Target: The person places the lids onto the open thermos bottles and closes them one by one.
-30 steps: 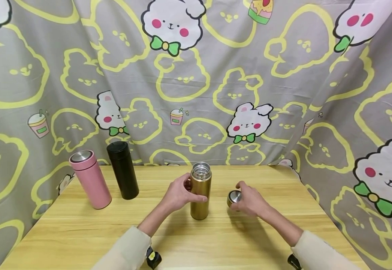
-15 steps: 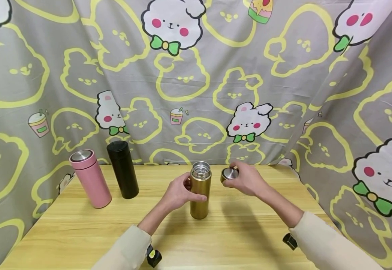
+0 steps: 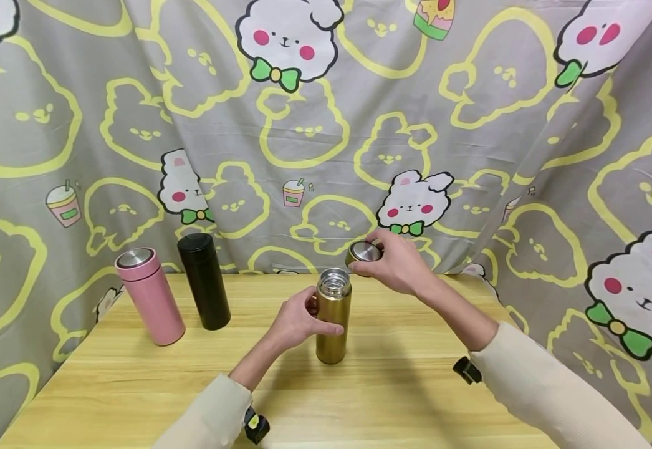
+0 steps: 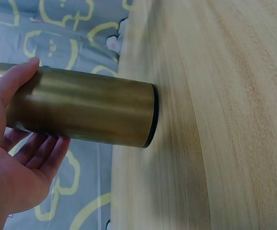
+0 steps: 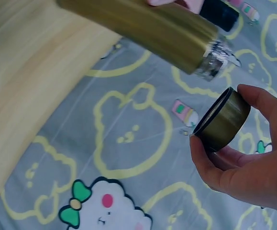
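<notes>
A gold thermos bottle [image 3: 334,337] stands upright on the table, its silver threaded neck bare. My left hand [image 3: 297,321] grips its side; in the left wrist view the thumb lies on one side of the thermos [image 4: 90,105] and the fingers curl round the other. My right hand [image 3: 399,262] pinches the gold lid [image 3: 364,252] by its rim, above and a little right of the mouth. In the right wrist view the lid [image 5: 224,120] is apart from the neck [image 5: 215,60], its hollow side facing it.
A pink thermos [image 3: 152,302] and a black thermos [image 3: 207,287] stand upright, lids on, at the table's left. A patterned curtain [image 3: 326,137] hangs behind the wooden table [image 3: 135,399]. Dark wrist cameras [image 3: 256,426] hang below the sleeves.
My right hand has lifted the lid off the table and carried it up and left, close to the bottle's mouth. The left hand and the gold thermos have stayed in place.
</notes>
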A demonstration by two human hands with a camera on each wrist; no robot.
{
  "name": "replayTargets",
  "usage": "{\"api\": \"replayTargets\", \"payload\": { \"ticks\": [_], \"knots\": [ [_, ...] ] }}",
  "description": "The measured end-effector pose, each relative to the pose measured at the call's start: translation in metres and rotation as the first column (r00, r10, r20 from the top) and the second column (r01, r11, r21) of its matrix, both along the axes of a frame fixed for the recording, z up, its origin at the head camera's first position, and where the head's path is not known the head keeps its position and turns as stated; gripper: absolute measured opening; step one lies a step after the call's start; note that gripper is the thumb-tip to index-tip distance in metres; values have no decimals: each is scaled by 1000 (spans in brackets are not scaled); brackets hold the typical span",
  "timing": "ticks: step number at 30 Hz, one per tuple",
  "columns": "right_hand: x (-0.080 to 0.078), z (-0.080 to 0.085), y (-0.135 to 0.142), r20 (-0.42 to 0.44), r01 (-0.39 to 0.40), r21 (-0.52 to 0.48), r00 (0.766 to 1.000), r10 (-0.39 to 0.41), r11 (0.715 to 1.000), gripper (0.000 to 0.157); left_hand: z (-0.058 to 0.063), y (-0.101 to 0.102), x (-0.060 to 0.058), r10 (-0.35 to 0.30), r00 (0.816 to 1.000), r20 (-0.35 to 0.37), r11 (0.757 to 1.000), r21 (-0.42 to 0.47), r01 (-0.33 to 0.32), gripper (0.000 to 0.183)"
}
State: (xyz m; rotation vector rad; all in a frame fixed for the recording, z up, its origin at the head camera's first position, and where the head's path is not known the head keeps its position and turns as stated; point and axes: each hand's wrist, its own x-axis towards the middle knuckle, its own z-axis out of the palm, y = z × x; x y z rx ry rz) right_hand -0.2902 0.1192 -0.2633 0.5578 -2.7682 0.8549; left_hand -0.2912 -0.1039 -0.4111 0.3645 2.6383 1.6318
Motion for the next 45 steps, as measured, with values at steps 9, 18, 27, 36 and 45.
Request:
{"api": "replayTargets", "payload": {
  "ticks": [9,18,27,36,45],
  "knots": [
    [7,10,-17,38,-49,3,998,49,999,61,1,1,0,-8,1000,5,1000,-5,8,66],
    [8,3,-32,34,-67,50,997,66,997,58,2,1,-1,-13,1000,-5,1000,-11,13,67],
    [9,-3,-40,46,-116,64,993,113,991,58,2,0,-2,-13,1000,-9,1000,-4,13,68],
    [9,-9,-43,54,-145,72,988,141,987,55,2,0,-1,-10,1000,-15,1000,-12,9,59],
    [8,-12,-43,58,-149,81,988,144,986,55,2,0,1,-11,1000,-3,1000,-9,11,61]
  ]
}}
